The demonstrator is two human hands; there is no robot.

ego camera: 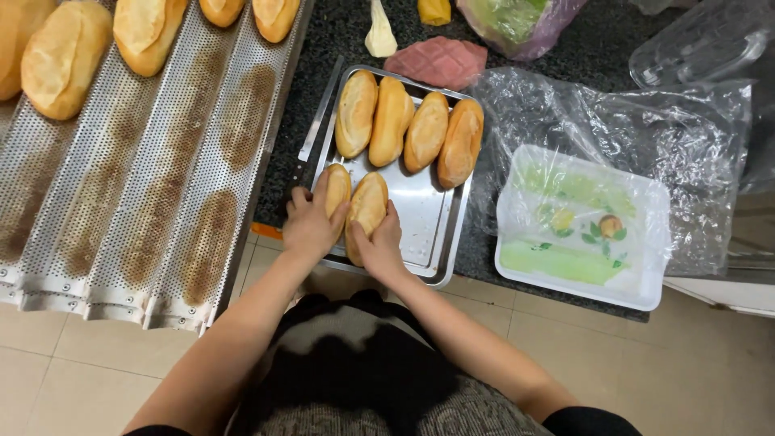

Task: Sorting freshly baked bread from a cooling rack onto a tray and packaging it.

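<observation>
Both hands are down on the steel tray (440, 230), each wrapped around its own bread roll. The left hand (308, 226) grips the left roll (337, 190) near the tray's front left corner, fingers curled over its side. The right hand (379, 246) clasps the right roll (367, 206), thumb on top, the two rolls lying side by side and touching. Behind them, a row of four more rolls (408, 127) lines the tray's far end, leaning against one another. The tray rests on the dark speckled tabletop (339, 40). To the left, a perforated baking rack (161, 161) carries several loaves (64, 56) at its far end. To the right, a white plastic container (581, 226) lies under clear plastic wrap.
</observation>
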